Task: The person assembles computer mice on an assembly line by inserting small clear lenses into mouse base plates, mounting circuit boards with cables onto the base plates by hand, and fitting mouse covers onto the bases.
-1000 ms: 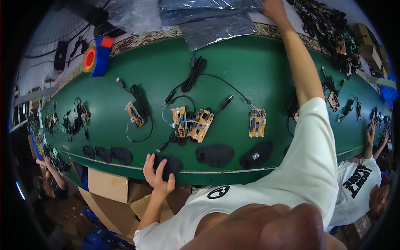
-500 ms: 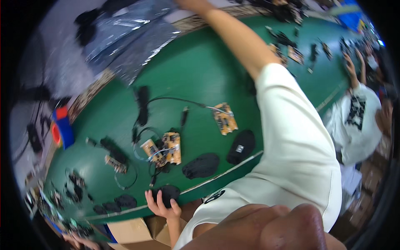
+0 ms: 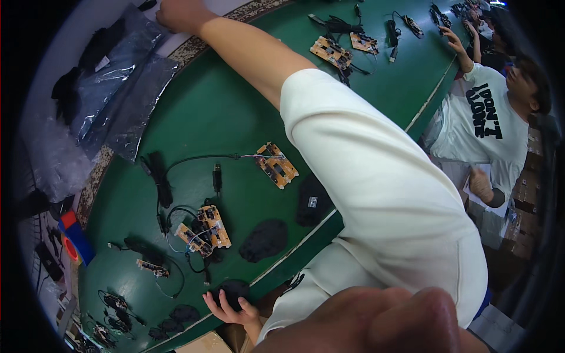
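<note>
My left hand (image 3: 233,312) is at the near table edge, its fingers and thumb around a black oval mouse shell (image 3: 233,288). My right arm stretches across the table to the far side. There my right hand (image 3: 181,16) is curled at the top edge of the view, beside clear plastic bags (image 3: 112,97); what its fingers hold, if anything, is hidden. Along the near edge lie another black shell (image 3: 263,240) and one with a small white label (image 3: 311,201). Beyond them are a tan circuit board (image 3: 276,166) with a black cable and a pair of boards (image 3: 215,226).
A blue and red tape dispenser (image 3: 76,238) stands at the left edge of the green table (image 3: 206,117). More boards with cables (image 3: 331,53) lie farther along on the right. A co-worker in a white shirt (image 3: 488,112) sits at the right. Cardboard (image 3: 206,343) is below the near edge.
My right hand has moved left along the far side toward the plastic bags. The view has shifted, so the table contents sit lower and further left. My left hand stays on the mouse shell.
</note>
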`<control>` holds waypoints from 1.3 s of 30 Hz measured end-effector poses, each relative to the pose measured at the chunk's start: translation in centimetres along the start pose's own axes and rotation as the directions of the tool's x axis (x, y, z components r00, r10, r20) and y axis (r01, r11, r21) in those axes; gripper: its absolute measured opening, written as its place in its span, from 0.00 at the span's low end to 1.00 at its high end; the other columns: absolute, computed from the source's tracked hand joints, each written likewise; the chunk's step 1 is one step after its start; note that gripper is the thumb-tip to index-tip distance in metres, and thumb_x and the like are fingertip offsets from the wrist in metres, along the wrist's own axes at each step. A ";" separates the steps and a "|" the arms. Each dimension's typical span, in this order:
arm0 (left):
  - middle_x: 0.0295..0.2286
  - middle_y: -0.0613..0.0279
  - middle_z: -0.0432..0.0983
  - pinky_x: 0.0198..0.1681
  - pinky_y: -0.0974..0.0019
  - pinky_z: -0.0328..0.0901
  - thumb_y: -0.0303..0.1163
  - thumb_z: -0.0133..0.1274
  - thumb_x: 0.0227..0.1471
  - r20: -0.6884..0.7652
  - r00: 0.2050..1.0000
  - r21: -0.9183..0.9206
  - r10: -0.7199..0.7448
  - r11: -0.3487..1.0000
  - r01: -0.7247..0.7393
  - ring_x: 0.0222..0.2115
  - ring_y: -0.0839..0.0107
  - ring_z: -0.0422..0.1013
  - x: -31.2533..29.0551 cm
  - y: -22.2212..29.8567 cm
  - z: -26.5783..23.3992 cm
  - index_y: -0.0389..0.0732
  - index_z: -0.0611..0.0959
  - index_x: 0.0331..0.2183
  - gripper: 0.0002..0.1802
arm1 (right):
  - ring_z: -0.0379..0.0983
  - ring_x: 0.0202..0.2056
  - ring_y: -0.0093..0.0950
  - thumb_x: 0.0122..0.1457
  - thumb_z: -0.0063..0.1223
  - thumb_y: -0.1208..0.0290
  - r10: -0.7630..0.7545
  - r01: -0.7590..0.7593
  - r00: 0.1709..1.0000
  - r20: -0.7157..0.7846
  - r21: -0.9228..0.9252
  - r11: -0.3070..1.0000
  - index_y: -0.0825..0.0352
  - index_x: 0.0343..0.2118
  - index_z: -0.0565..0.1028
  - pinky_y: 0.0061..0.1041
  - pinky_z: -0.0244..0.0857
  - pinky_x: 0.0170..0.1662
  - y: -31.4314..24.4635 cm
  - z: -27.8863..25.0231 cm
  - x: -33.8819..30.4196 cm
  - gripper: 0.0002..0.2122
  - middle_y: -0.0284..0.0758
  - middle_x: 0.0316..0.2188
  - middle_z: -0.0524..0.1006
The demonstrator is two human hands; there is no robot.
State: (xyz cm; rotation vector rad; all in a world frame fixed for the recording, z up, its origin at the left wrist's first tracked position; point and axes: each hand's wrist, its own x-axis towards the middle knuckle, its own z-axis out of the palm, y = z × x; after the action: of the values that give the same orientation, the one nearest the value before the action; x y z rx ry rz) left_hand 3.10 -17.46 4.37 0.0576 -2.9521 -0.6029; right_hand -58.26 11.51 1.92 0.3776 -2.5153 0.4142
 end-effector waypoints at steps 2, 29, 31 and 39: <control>0.52 0.34 0.64 0.55 0.39 0.58 0.49 0.46 0.55 -0.034 0.999 -0.021 0.023 1.000 -0.024 0.54 0.36 0.62 -0.1 -0.3 0.2 0.31 0.78 0.43 0.28 | 0.77 0.28 0.42 0.50 0.49 0.70 -0.048 0.046 0.998 -0.043 -0.041 0.998 0.66 0.19 0.78 0.39 0.71 0.32 -0.1 0.2 -0.1 0.09 0.45 0.22 0.78; 0.50 0.37 0.67 0.54 0.39 0.60 0.46 0.47 0.54 -0.083 0.996 -0.086 0.046 0.995 -0.053 0.51 0.36 0.65 -0.2 -1.4 -0.1 0.31 0.80 0.42 0.26 | 0.77 0.29 0.47 0.59 0.47 0.53 0.088 -0.082 0.996 -0.016 0.233 0.969 0.70 0.21 0.79 0.44 0.71 0.35 -1.8 -1.8 0.1 0.22 0.51 0.22 0.77; 0.50 0.37 0.68 0.54 0.39 0.60 0.46 0.47 0.54 -0.090 0.995 -0.090 0.042 0.995 -0.050 0.51 0.37 0.65 -0.1 -1.3 -0.1 0.31 0.80 0.42 0.26 | 0.74 0.22 0.44 0.59 0.48 0.58 0.029 -0.005 0.995 -0.095 0.241 0.970 0.71 0.18 0.76 0.43 0.68 0.30 -1.6 -1.4 0.0 0.21 0.50 0.18 0.75; 0.48 0.38 0.70 0.54 0.43 0.61 0.45 0.48 0.52 -0.219 0.976 -0.149 0.013 0.988 -0.046 0.50 0.39 0.67 0.2 -1.0 0.8 0.31 0.81 0.39 0.25 | 0.76 0.29 0.42 0.60 0.44 0.45 0.120 -0.116 0.993 -0.008 0.198 0.973 0.58 0.27 0.83 0.39 0.69 0.37 -1.4 -1.9 0.7 0.22 0.38 0.22 0.79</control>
State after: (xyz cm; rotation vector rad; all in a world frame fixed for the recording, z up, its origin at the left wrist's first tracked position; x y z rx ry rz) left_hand 2.78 -18.09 3.23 0.0602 -2.6831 -0.7655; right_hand -57.45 10.83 4.09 0.2974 -2.4919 0.7151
